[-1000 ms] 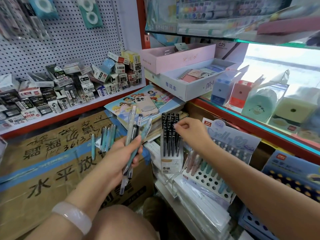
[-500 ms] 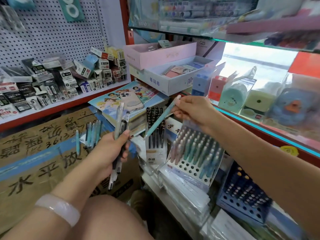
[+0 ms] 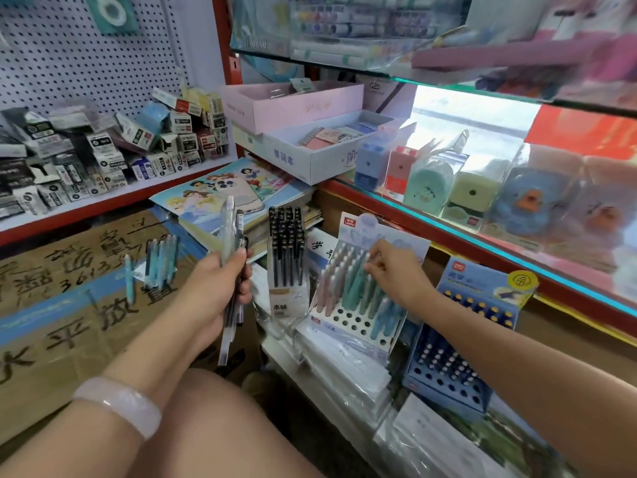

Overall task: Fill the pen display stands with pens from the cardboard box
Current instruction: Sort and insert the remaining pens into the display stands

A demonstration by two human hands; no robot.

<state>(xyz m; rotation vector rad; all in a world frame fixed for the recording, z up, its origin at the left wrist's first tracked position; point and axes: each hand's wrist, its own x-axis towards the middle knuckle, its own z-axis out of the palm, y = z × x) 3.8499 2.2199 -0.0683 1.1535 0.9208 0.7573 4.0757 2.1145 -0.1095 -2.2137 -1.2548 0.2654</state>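
our left hand is gripping a bundle of pens, fingers curled round the barrels so they are pointing up and down out of the fist, a pale bangle sitting on that wrist. our right hand is reaching over the white display stand, fingertips pinching the top of a teal pen standing in one of its holes among the pink and teal pens. just left of it a narrow stand of black pens is standing upright, and to the right a blue display stand is holding dark pens. further left, loose teal pens are lying on the flat cardboard box. behind them a phone is resting on cartoon notebooks, and small refill boxes are crowding the pegboard shelf.
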